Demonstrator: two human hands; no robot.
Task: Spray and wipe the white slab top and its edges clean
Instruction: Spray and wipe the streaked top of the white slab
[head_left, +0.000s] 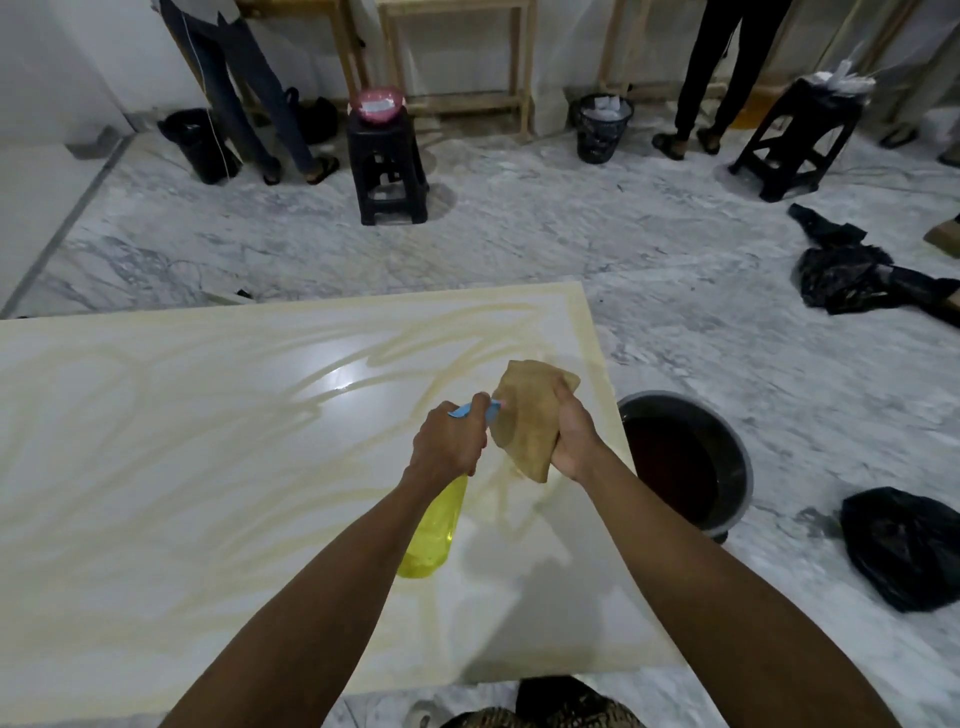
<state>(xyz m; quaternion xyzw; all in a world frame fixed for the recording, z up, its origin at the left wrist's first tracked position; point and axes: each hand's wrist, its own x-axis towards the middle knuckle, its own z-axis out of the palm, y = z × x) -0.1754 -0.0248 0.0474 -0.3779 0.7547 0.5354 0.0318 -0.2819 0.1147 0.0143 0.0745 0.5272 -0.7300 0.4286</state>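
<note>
The white slab (182, 467) lies flat in front of me, streaked with yellowish smears over most of its top and along its far and right edges. My left hand (449, 444) grips a yellow spray bottle (434, 530) by its blue trigger head, nozzle pointing right. My right hand (571, 434) holds a bunched tan cloth (524, 415) right in front of the nozzle, above the slab's right part. Both hands hover over the slab, close together.
A dark bucket (685, 462) of dark liquid stands on the marble floor just off the slab's right edge. Black plastic bags (904, 545) lie at right. Black stools (387, 166), waste baskets (602, 127) and two standing people are at the far wall.
</note>
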